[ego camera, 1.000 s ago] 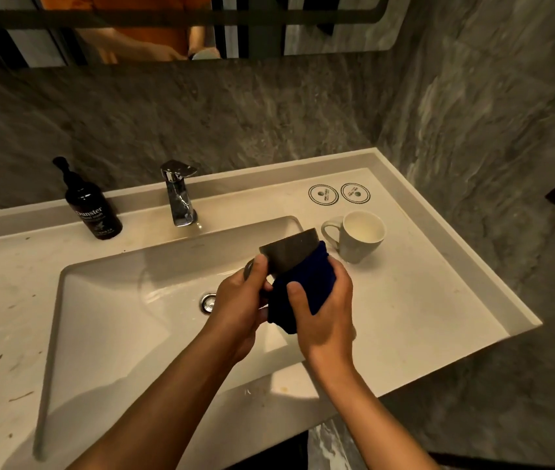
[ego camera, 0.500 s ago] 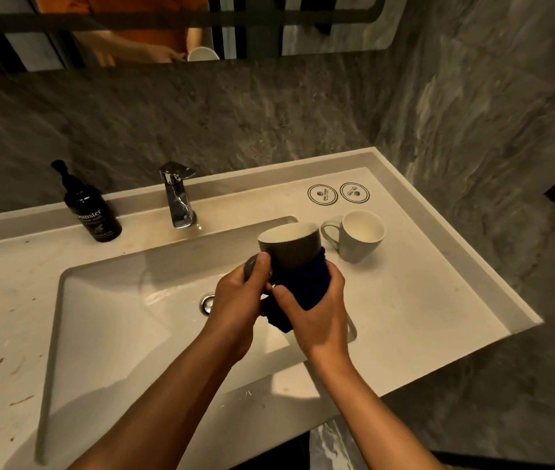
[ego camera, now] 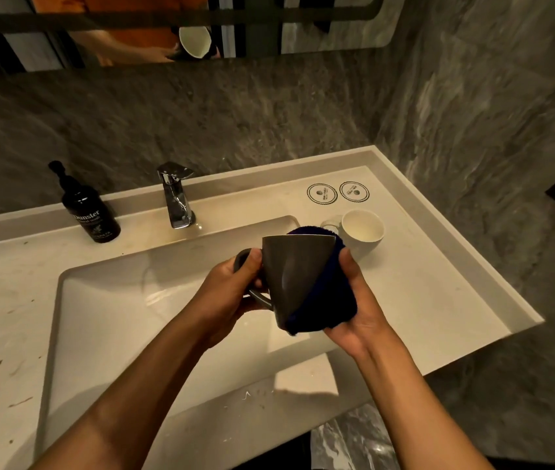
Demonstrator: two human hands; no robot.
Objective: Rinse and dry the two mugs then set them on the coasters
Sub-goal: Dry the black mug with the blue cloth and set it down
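I hold a dark grey mug (ego camera: 291, 276) above the sink basin (ego camera: 110, 320), its mouth tipped away from me. My left hand (ego camera: 232, 293) grips its handle. My right hand (ego camera: 357, 310) presses a dark blue cloth (ego camera: 326, 307) against the mug's right side and over its rim. A white mug (ego camera: 362, 230) stands upright on the counter behind my right hand. Two round printed coasters (ego camera: 321, 193) (ego camera: 354, 191) lie side by side at the back right of the counter, both bare.
A chrome tap (ego camera: 176, 198) stands behind the basin with no water running. A black soap bottle (ego camera: 89, 212) is to its left. Grey stone walls close off the back and right. The counter's right edge (ego camera: 493, 266) drops off. A mirror above reflects the mug.
Both hands have lifted the grey mug and tipped its mouth away from me. The blue cloth has shifted from the front of the mug to its right side and rim.
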